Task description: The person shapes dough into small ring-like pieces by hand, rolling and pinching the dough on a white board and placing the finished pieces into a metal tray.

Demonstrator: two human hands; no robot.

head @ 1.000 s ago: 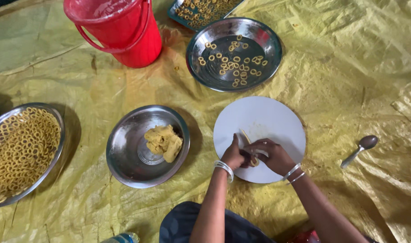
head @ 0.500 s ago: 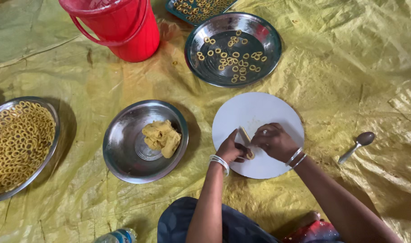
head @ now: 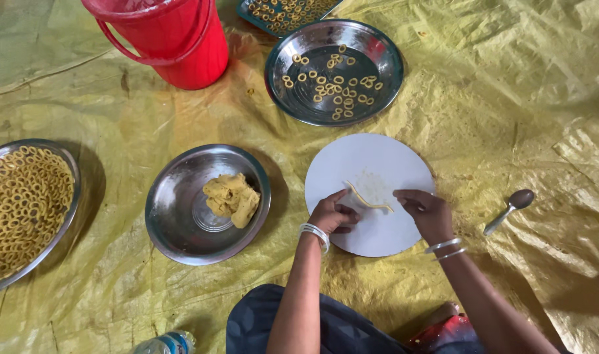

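Two hands pinch thin dough strip (head: 367, 198) ends: left hand (head: 333, 214), right hand (head: 428, 212), over white board (head: 378, 164).

A thin, pale-yellow dough rope (head: 367, 199) lies curved across my round white board (head: 371, 160), each end under my fingertips.
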